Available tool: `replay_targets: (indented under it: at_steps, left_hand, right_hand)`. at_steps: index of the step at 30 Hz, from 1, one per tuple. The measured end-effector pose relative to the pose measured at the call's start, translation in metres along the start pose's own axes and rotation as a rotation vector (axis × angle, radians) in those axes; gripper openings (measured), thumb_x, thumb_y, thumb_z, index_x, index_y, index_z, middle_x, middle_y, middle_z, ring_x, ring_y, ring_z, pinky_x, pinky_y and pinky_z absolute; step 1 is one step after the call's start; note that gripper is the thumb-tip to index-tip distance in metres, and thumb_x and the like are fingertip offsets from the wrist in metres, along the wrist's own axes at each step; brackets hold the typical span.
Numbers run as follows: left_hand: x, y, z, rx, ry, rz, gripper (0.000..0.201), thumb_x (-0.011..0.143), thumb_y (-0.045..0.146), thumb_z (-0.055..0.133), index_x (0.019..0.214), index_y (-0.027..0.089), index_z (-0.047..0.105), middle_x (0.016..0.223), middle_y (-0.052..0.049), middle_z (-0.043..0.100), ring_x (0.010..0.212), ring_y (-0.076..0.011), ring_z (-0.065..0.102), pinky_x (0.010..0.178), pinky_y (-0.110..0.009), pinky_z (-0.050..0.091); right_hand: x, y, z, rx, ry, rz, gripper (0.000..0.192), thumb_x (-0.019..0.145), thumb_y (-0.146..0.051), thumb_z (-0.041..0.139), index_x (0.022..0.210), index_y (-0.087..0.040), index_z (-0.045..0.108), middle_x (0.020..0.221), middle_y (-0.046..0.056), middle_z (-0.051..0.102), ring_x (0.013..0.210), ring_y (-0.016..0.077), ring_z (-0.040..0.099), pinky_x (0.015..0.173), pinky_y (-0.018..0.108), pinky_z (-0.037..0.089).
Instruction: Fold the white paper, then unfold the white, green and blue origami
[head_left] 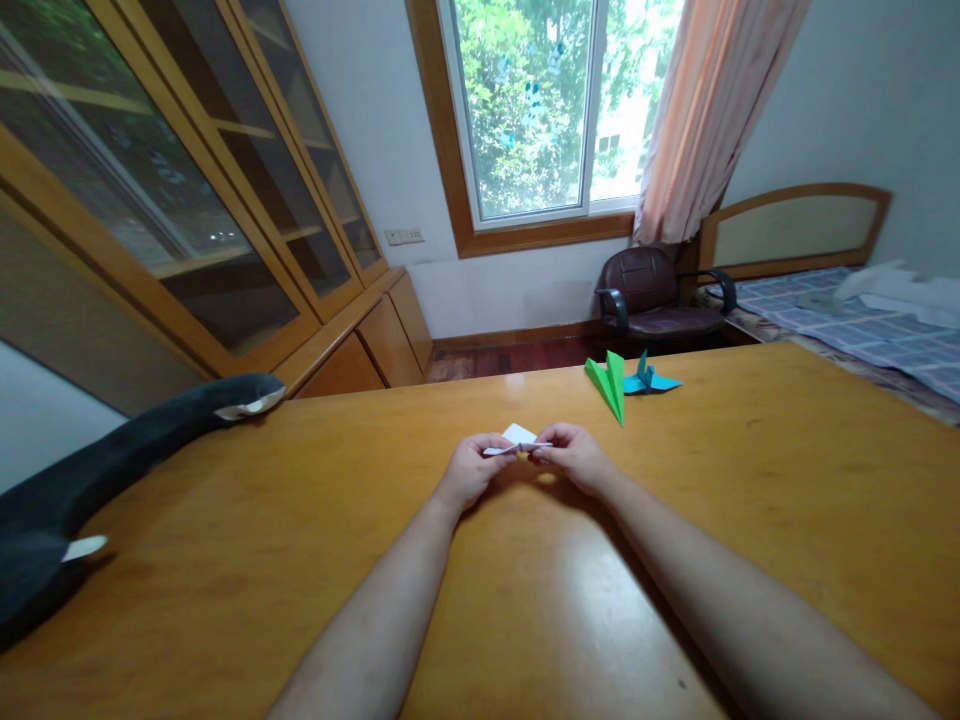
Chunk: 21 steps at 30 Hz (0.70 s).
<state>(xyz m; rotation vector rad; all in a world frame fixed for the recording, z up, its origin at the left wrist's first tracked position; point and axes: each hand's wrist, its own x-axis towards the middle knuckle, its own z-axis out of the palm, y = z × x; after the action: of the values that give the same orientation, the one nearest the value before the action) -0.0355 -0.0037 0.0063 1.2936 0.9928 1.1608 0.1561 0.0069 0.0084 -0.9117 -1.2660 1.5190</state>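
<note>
A small piece of folded white paper (517, 434) is held between both hands, just over the wooden table (360, 570). My left hand (474, 468) pinches its left edge. On the opposite edge, the fingers of my right hand (574, 456) are closed. The paper's centre rises in a flap, while its lower folds are partly covered by my fingers. Beyond my right hand lie a green paper plane (611, 385) and a blue origami crane (649, 380), close beside each other near the table's far edge.
A black and white plush toy (142, 445) stretches along the table's left side. Past the far edge stand a brown armchair (649, 295) and a bed (892, 325) with a checked cover. A glass-doored cabinet (247, 180) lines the left wall.
</note>
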Motion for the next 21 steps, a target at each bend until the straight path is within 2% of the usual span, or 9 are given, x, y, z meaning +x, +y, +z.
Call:
replay_targets:
  at_steps: [4,9,16,19,21]
  left_hand:
    - [0.001,0.003,0.003,0.072,-0.047,0.052,0.039,0.067,0.050,0.075,0.073,0.012,0.072,0.073,-0.005,0.064,0.068,-0.0161,0.054,0.066,-0.024,0.041]
    - [0.002,0.000,0.007,0.086,0.079,0.008,0.049,0.067,0.059,0.072,0.070,0.010,0.072,0.067,-0.006,0.063,0.062,-0.0157,0.052,0.061,-0.024,0.040]
    - [0.003,-0.006,0.010,0.035,0.014,0.021,0.045,0.076,0.055,0.065,0.075,0.010,0.072,0.072,-0.006,0.065,0.065,-0.0147,0.053,0.064,-0.023,0.040]
    - [0.003,-0.008,0.012,0.048,0.002,0.011,0.042,0.075,0.052,0.067,0.077,0.011,0.072,0.074,-0.006,0.065,0.066,-0.0150,0.054,0.064,-0.023,0.040]
    - [0.004,-0.009,0.014,0.025,0.044,-0.010,0.043,0.072,0.053,0.069,0.077,0.011,0.072,0.072,-0.007,0.065,0.065,-0.0155,0.054,0.062,-0.023,0.041]
  right_hand:
    - [0.001,0.004,0.000,0.018,0.038,0.003,0.032,0.059,-0.042,0.078,0.061,-0.016,0.059,0.058,0.000,0.064,0.051,0.0097,0.052,0.052,0.023,0.039]
    - [0.001,0.004,0.001,0.027,0.059,0.019,0.038,0.059,-0.050,0.077,0.061,-0.017,0.059,0.057,0.000,0.063,0.051,0.0102,0.052,0.050,0.023,0.038]
    - [0.003,0.006,0.002,0.179,0.044,0.077,0.039,0.054,-0.047,0.080,0.060,-0.018,0.055,0.060,0.001,0.066,0.056,0.0123,0.058,0.057,0.025,0.043]
    - [0.005,0.009,0.000,0.131,0.094,0.062,0.038,0.054,-0.046,0.079,0.057,-0.019,0.053,0.056,0.000,0.063,0.052,0.0115,0.054,0.052,0.024,0.039]
    - [0.006,0.010,0.000,0.071,0.141,0.047,0.035,0.055,-0.045,0.078,0.057,-0.018,0.054,0.055,0.000,0.062,0.050,0.0112,0.052,0.049,0.023,0.035]
